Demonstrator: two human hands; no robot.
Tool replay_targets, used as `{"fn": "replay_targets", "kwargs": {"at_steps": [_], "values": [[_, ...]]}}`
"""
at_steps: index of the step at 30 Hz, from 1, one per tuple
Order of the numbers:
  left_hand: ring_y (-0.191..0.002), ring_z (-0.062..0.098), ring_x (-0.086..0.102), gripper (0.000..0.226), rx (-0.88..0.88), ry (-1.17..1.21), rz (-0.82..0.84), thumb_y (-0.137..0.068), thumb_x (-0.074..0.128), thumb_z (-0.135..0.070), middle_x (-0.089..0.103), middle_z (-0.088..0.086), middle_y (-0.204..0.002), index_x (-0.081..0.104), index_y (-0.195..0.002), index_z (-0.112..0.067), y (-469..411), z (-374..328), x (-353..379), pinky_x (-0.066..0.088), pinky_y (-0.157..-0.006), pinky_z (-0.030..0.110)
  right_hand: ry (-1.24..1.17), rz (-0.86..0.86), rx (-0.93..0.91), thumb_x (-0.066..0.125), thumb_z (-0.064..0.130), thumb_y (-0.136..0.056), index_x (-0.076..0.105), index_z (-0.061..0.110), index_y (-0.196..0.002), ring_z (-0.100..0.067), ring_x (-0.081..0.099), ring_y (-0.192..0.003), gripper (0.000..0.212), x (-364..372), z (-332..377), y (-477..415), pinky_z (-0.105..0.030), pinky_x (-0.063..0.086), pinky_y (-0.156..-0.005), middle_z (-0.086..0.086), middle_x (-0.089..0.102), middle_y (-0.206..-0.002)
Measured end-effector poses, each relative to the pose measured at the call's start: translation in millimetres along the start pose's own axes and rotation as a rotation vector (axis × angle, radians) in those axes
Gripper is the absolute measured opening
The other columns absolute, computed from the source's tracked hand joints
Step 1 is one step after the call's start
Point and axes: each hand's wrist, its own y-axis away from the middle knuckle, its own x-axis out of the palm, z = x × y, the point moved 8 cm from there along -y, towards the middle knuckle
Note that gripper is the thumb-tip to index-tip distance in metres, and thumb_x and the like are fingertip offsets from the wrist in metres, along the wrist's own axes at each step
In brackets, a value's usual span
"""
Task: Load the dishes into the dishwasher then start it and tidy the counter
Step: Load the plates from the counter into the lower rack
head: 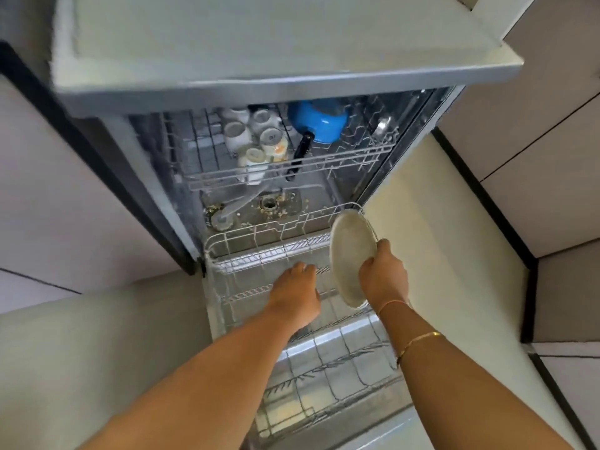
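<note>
The dishwasher stands open below me, its lower wire rack (246, 230) pulled out over the door. My right hand (383, 276) grips a pale round plate (350, 254) by its near edge and holds it on edge over the right side of that rack. My left hand (297, 287) reaches down into the middle of the lower rack, fingers loosely bent on the wires; nothing shows in it. The upper rack (357, 154) holds several white mugs (253, 134) and a blue pot (319, 123) with a black handle.
A grey countertop (259, 43) overhangs the machine. Food scraps lie round the drain (268, 204) on the tub floor. White cabinet fronts (65, 190) flank the left, pale floor (438, 238) and a dark skirting the right.
</note>
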Motion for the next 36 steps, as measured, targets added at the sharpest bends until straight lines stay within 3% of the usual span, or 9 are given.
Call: {"fn": "replay_targets", "kwargs": {"at_steps": [3,8,18,23,26,31,36], "values": [[-0.134,0.025,0.035,0.051,-0.019,0.031,-0.012,-0.096,0.046,-0.018,0.033,0.008,-0.148,0.031,-0.144,-0.011,-49.1,-14.5,40.4,0.032,-0.111,0.035,0.044,-0.056,-0.042,0.041,0.008,-0.091,0.041,0.008,-0.121,-0.043,0.061,-0.091,0.03,8.0,-35.1,-53.0,-0.041,0.047,-0.073,-0.024,0.065,-0.102],[-0.131,0.026,0.037,0.05,-0.03,0.086,-0.014,-0.094,0.046,-0.016,0.035,0.008,-0.146,0.033,-0.142,-0.011,-118.7,-40.1,98.5,0.035,-0.107,0.035,0.063,-0.075,-0.107,0.041,0.005,-0.089,0.041,0.007,-0.11,-0.044,0.059,-0.083,0.021,32.4,-82.0,-126.5,-0.036,0.036,-0.064,-0.027,0.063,-0.095],[-0.127,0.028,0.041,0.048,-0.124,0.06,-0.074,-0.093,0.049,-0.015,0.041,0.011,-0.14,0.037,-0.139,-0.009,-208.3,-50.8,133.3,0.038,-0.101,0.036,0.003,-0.019,-0.221,0.039,0.005,-0.091,0.04,0.007,-0.113,-0.032,0.047,-0.07,0.021,78.7,-97.3,-207.3,-0.036,0.038,-0.063,-0.02,0.062,-0.092],[-0.125,0.028,0.044,0.049,-0.162,0.05,-0.094,-0.091,0.051,-0.013,0.042,0.011,-0.138,0.038,-0.138,-0.01,-229.5,-50.6,143.6,0.041,-0.1,0.038,-0.025,0.014,-0.22,0.04,0.008,-0.092,0.041,0.008,-0.112,-0.039,0.058,-0.081,0.02,97.8,-100.8,-222.9,-0.046,0.052,-0.073,-0.02,0.062,-0.097],[-0.124,0.029,0.045,0.047,-0.175,0.053,-0.105,-0.09,0.052,-0.014,0.044,0.011,-0.136,0.04,-0.136,-0.009,-236.0,-48.5,147.3,0.041,-0.1,0.039,-0.019,0.051,-0.243,0.038,0.009,-0.093,0.042,0.01,-0.114,-0.04,0.06,-0.086,0.02,109.5,-102.6,-227.8,-0.052,0.053,-0.079,-0.019,0.062,-0.097],[-0.121,0.029,0.046,0.046,-0.19,0.078,-0.11,-0.09,0.052,-0.016,0.045,0.01,-0.133,0.041,-0.134,-0.009,-246.8,-44.1,151.3,0.041,-0.097,0.038,-0.04,0.149,-0.244,0.038,0.015,-0.097,0.043,0.016,-0.129,-0.038,0.061,-0.096,0.033,128.6,-107.1,-240.8,-0.047,0.052,-0.086,-0.016,0.063,-0.106],[-0.123,0.03,0.045,0.047,-0.205,0.098,-0.112,-0.089,0.052,-0.015,0.043,0.011,-0.136,0.041,-0.135,-0.01,-248.7,-34.7,152.7,0.041,-0.098,0.039,-0.078,0.178,-0.177,0.039,0.02,-0.1,0.025,0.03,-0.147,-0.037,0.057,-0.109,0.051,129.8,-116.4,-256.9,-0.041,0.046,-0.091,-0.015,0.059,-0.123]]}}
